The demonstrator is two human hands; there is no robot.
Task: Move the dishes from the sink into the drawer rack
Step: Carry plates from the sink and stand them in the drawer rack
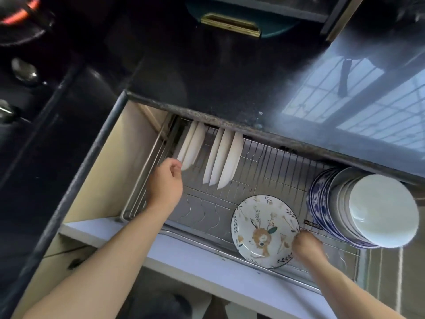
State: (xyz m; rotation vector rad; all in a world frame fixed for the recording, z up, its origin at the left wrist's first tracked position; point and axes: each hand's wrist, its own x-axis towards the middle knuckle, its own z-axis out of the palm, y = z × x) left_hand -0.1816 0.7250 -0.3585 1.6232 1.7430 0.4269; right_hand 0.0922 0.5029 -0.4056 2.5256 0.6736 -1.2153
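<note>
Right hand (307,246): fingers curled round the near right rim of the deer-patterned plate (264,231), held tilted on edge at the front of the drawer rack (271,162). Left hand (164,184): loosely curled, touching or just short of the nearest white plate (192,149) (contact too close to call), nothing plainly gripped.

Just beyond the left fingertips, two white plates upright in the wire slots; a little further right, three more white plates (224,157), likewise on edge. To the right of the gripping hand, a stack of blue-patterned and plain white bowls (365,210) lying on its side against the rack's end. Beyond everything, the dark speckled counter edge (230,116) overhanging the drawer.

Judged glazed ceramic: stiff, fairly heavy for its thinness, brittle, and probably slick if wet from the sink. Best held at the rim, thumb on one face and fingers on the other, then lowered gently between two wires rather than dropped. Rack itself thin bright steel rods over a smooth metal drip tray (202,212), hard enough to chip a rim.
</note>
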